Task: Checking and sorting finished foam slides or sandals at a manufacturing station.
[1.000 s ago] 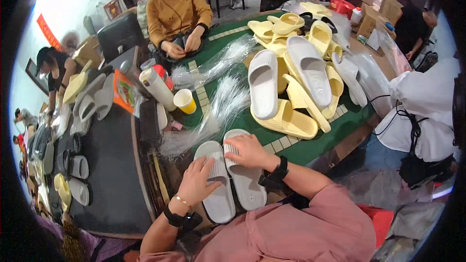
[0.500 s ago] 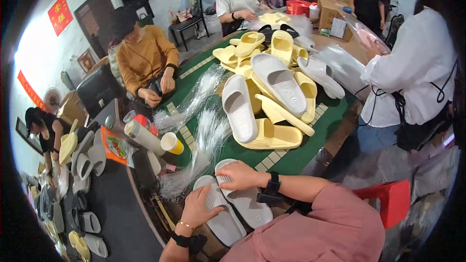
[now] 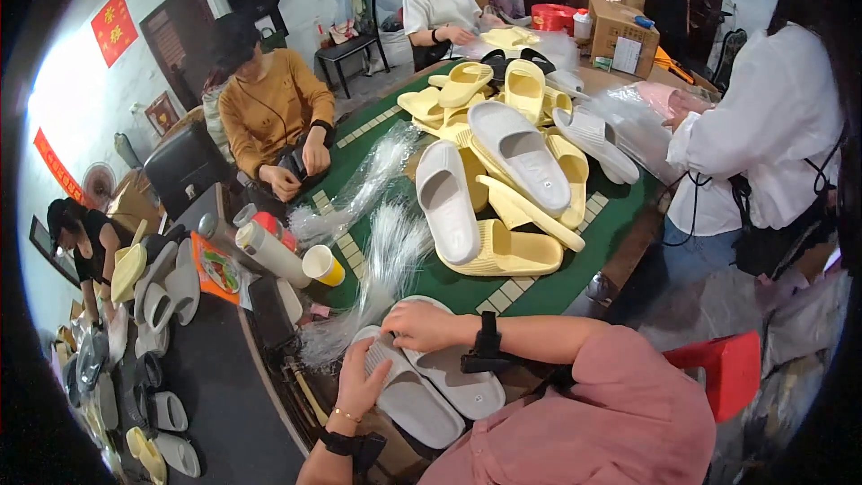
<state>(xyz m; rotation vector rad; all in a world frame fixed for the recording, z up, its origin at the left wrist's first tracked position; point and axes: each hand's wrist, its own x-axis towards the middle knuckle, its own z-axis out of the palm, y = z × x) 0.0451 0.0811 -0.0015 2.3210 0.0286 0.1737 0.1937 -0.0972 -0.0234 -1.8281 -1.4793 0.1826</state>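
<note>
At the near edge of the table, two grey slide slippers lie side by side, the left slipper (image 3: pixel 420 409) and the right slipper (image 3: pixel 458 382), toes pointing away from me. My left hand (image 3: pixel 361 379) grips the left slipper's strap from its outer side, thumb lying over the top. Across the right slipper's strap reaches my right hand (image 3: pixel 424 327); its fingertips are closed at the inner edges where the straps meet. Whatever thin thing they might pinch is hidden. Just beyond my hands is a bundle of clear plastic strands (image 3: pixel 382 256).
Yellow slippers (image 3: pixel 507 251) and grey slippers (image 3: pixel 516 157) are piled on the green tabletop (image 3: pixel 400 193). A paper cup (image 3: pixel 323 266) and a bottle (image 3: pixel 269 253) stand left. People work around the table. A red stool (image 3: pixel 723 373) is at the right.
My right hand has shifted left, its fingers moving from the right slipper's strap into the space between the straps. The slippers have tilted and drawn closer together. A person at right has lowered a plastic bag.
</note>
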